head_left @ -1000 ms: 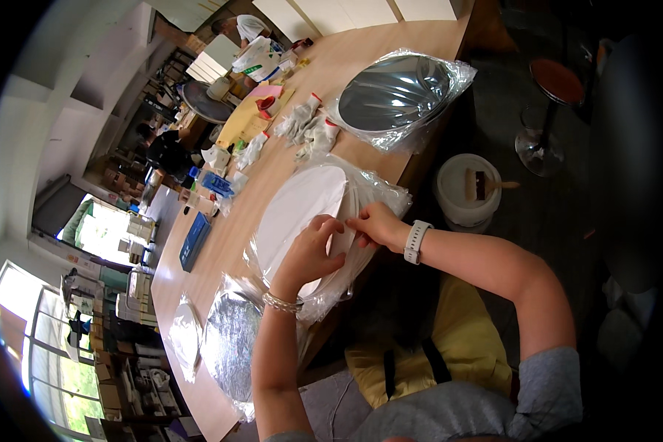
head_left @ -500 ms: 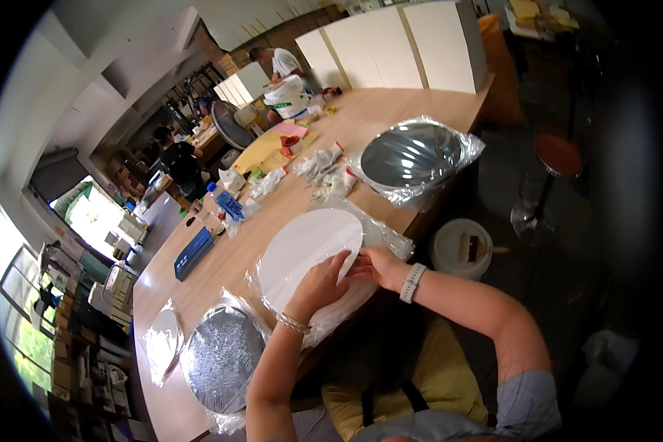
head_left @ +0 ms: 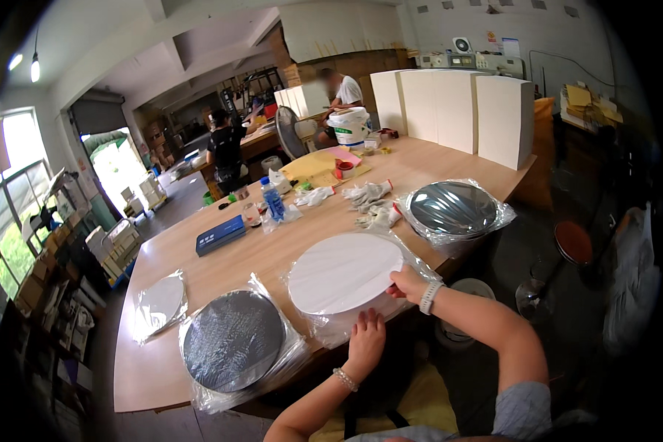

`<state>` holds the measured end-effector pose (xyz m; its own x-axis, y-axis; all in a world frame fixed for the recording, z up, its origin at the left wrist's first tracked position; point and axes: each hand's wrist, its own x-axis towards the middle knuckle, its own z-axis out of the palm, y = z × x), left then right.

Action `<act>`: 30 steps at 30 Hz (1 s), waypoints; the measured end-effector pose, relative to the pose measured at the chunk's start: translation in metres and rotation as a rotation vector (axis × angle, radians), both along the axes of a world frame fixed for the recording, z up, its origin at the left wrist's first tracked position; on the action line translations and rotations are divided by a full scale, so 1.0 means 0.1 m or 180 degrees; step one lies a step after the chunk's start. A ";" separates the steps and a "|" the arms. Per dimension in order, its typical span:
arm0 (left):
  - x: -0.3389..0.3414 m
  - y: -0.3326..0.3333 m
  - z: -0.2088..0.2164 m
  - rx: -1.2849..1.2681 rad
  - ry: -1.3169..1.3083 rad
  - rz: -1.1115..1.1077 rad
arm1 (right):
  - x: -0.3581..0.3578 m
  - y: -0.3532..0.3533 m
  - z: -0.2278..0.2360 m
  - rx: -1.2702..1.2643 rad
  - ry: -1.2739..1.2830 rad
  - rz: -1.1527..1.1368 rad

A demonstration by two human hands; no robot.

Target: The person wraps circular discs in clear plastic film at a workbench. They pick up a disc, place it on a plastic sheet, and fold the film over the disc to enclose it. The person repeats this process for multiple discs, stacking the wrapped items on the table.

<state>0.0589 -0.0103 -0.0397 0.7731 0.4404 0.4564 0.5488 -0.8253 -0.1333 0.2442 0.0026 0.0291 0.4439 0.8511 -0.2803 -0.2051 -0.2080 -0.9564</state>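
White disc (head_left: 344, 274) near the front edge of the pale wooden surface (head_left: 206, 278), lying flat, with loose clear film (head_left: 423, 261) under it and crumpled around the rim.

Right hand (head_left: 411, 284) at the disc's right rim: fingers (head_left: 398, 289) narrow, pinching the edge. White watch (head_left: 430, 297) on that wrist. Left hand (head_left: 367, 345) at the near side, palm down, fingers somewhat spread, not closed around anything, tips just at the lower rim; cannot tell whether touching disc or only film. Beaded bracelet (head_left: 345, 379) at that wrist.

To the left, just beside: dark round sheet (head_left: 232, 342), creased and shiny in clear wrap. Farther left, small pale disc (head_left: 160, 302), also wrapped. Beyond the right hand, toward the far side: dark glossy disc (head_left: 449, 208) in wrinkled plastic.

Behind the white disc: pale work gloves (head_left: 367, 193) in a loose heap, blue box (head_left: 221, 236), upright blue-labelled bottle (head_left: 272, 199), red roll (head_left: 344, 170) beside yellow paper (head_left: 307, 163). Farther off, white bucket (head_left: 348, 127) and tall white blocks (head_left: 449, 110) standing in a row.

In the background: seated person in white (head_left: 348, 90), standing person in black (head_left: 227, 151). Red-topped stool (head_left: 573, 243) on the floor at right.
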 end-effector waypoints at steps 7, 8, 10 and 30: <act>0.23 0.14 -0.50 0.0847 -0.0439 0.0324 | 0.02 -1.60 0.37 0.0202 0.0713 -0.0009; 0.32 0.08 -0.42 0.0590 -0.0317 0.0298 | 0.08 -1.91 0.45 0.0200 0.0855 -0.0090; 0.29 0.00 -0.24 0.0342 -0.0192 0.0343 | 0.18 -2.36 0.64 0.0384 0.0785 -0.0294; -0.48 -0.54 0.32 -0.1216 -0.0198 -0.1532 | 2.61 -0.50 -0.88 0.1065 -0.0099 -0.2046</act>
